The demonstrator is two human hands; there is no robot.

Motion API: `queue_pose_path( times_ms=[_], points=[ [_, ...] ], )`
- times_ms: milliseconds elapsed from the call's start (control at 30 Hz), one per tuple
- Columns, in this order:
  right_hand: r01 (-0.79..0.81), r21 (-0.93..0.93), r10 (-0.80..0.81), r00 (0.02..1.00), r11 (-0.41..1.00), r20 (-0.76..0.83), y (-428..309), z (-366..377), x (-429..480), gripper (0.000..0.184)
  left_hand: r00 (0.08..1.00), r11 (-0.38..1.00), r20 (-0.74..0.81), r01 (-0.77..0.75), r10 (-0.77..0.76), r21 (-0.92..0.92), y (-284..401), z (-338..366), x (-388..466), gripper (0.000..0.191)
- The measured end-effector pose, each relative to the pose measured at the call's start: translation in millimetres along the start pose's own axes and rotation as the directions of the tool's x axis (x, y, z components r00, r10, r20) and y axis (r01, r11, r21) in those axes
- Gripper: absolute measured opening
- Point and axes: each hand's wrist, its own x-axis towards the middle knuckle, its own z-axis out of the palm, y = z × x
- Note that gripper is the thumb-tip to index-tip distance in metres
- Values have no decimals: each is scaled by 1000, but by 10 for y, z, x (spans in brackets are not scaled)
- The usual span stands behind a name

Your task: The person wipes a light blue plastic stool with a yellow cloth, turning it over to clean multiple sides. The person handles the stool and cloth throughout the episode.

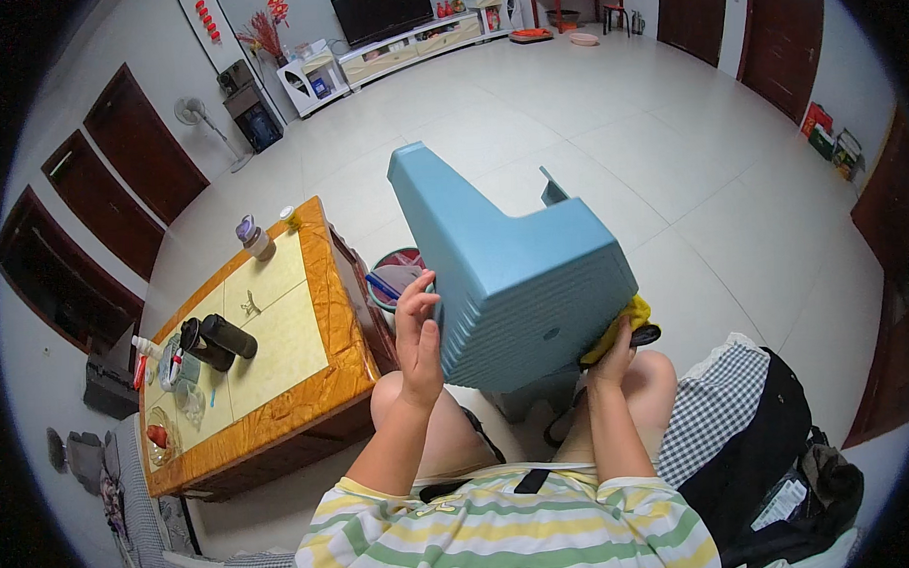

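In front of me a light blue plastic housing [506, 260] is held up at a tilt above my knees. It has a raised arm-like end, ribbed sides and a small round hole. Against its left side is my left hand [419, 341], fingers spread and thumb up, with no clear grip on it. My right hand [614, 350] supports the lower right corner, partly hidden under it. Pressed there between hand and housing is a yellow cloth-like thing [636, 313], beside a black rounded part [645, 335]. A dark grey object [533, 394] shows below, between my legs.
To the left stands a wooden table [352, 363] bearing two black bottles [229, 335], a lidded jar [255, 238] and a glass bowl [162, 437]. A bin [393, 260] is behind my left hand. Dark clothing [760, 423] and checked fabric [718, 406] lie at my right.
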Motion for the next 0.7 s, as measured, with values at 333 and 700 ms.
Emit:
queue_pose_path(
  times_ms=[333, 700],
  points=[
    [145, -210, -123, 986, 967, 111, -442, -211, -86, 36, 943, 946, -189, 300, -275, 120, -5, 218, 68, 67],
    [991, -76, 51, 82, -114, 995, -1545, 1636, -1171, 68, 990, 762, 137, -71, -24, 644, -177, 63, 146, 54]
  ],
)
